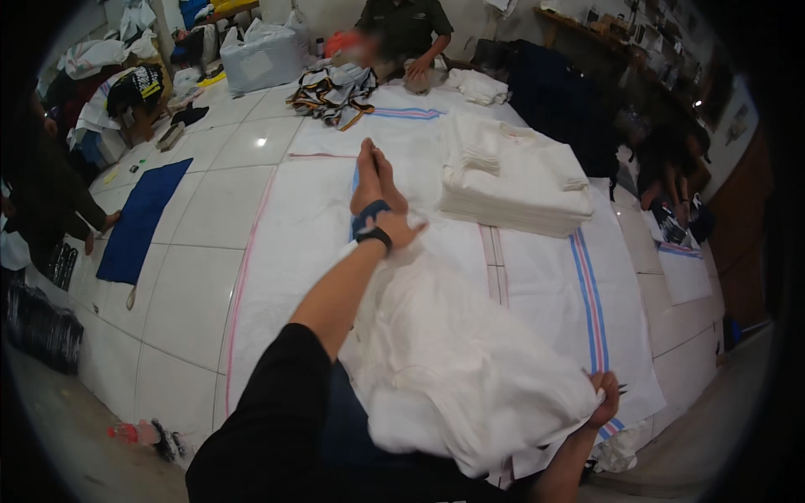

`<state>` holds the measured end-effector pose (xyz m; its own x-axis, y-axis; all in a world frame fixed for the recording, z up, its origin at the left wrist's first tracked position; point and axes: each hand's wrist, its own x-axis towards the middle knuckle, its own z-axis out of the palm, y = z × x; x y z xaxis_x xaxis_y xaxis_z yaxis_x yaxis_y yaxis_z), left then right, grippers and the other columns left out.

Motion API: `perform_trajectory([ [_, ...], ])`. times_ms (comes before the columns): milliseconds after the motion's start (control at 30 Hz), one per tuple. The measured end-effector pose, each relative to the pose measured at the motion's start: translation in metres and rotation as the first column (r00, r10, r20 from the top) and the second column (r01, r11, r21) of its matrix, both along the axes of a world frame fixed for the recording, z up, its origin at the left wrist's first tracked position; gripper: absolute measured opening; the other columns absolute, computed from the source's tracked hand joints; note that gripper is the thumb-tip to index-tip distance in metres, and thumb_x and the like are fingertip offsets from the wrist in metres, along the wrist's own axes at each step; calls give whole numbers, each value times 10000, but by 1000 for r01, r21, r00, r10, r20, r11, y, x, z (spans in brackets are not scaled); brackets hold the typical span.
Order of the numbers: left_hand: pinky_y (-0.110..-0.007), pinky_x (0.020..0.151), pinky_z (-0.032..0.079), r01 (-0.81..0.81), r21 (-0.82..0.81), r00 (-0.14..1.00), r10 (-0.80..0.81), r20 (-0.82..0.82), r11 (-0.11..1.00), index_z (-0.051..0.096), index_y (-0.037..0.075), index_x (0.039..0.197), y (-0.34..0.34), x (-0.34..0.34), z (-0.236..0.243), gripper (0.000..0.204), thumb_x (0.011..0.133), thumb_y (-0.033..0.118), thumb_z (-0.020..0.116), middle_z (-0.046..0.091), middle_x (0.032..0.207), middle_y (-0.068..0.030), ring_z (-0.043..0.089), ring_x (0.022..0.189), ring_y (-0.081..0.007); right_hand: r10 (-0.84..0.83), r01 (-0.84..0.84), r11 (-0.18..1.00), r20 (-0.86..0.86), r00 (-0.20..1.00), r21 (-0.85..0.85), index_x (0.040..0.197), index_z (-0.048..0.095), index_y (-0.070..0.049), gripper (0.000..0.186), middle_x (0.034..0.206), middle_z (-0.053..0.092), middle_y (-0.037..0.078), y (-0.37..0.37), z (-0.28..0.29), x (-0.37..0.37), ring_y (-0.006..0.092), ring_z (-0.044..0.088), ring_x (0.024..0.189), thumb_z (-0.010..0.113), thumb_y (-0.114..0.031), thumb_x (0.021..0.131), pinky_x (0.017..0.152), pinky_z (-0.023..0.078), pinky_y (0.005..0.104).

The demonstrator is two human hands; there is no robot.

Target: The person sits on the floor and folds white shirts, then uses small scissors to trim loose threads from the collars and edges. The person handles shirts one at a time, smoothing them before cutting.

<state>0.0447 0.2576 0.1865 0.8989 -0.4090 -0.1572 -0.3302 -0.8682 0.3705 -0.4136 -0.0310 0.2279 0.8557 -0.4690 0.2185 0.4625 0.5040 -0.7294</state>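
A loose white garment (444, 344), crumpled and seemingly a T-shirt, is spread across my lap and legs. My left hand (396, 230) reaches forward beside my bare feet (379, 176), its fingers apart at the garment's far end; it is slightly blurred. At the lower right, my right hand (605, 401) pinches the garment's edge. Small dark pointed tips (622, 388) stick out past those fingers, but I cannot make out what they belong to. Ahead and to the right lies a neat stack of folded white shirts (520, 197).
White sheeting (285, 251) with coloured stripes covers the tiled floor. A blue cloth (147, 218) lies at left near another person's hand. At the far side, a co-worker (411, 33) sits behind a striped garment (335, 92). A large white bag (267, 54) stands at the back.
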Motion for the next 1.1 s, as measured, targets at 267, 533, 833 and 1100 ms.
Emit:
perform_trajectory([
  [267, -538, 1236, 328, 579, 393, 812, -460, -360, 714, 593, -15, 1477, -67, -22, -16, 885, 802, 521, 798, 655, 1446, -223, 623, 1353, -362, -59, 239, 969, -874, 482, 67, 762, 579, -161, 215, 725, 582, -23, -17, -198, -71, 149, 589, 590, 662, -41, 921, 567, 513, 385],
  [533, -311, 948, 556, 73, -775, 920, -343, -190, 628, 604, -12, 1381, 24, -28, 39, 515, 937, 144, 813, 718, 1212, -78, 688, 1080, -162, -390, 270, 916, -818, 422, -297, 957, 594, -71, 63, 832, 548, 2, -29, -133, -18, 140, 571, 725, 594, -87, 1018, 665, 524, 329],
  [833, -256, 856, 490, 451, -807, 533, 610, 586, 381, 621, 12, 1137, 183, -152, 212, 330, 1038, 300, 746, 683, 1012, -36, 624, 919, -105, -685, 703, 470, 282, 672, -534, 802, 348, -114, 333, 1052, 671, 131, -22, 135, 92, 169, 598, 956, 534, 148, 891, 930, 515, 303],
  [1100, -323, 835, 615, 549, -732, 251, 756, 604, 403, 573, -9, 1212, 257, -212, 252, 434, 1051, 371, 708, 741, 1062, -121, 744, 910, -184, -515, 806, 437, 623, 588, -399, 811, 389, -105, 339, 977, 677, 202, 15, 177, 93, 221, 667, 841, 628, 82, 961, 754, 582, 353],
])
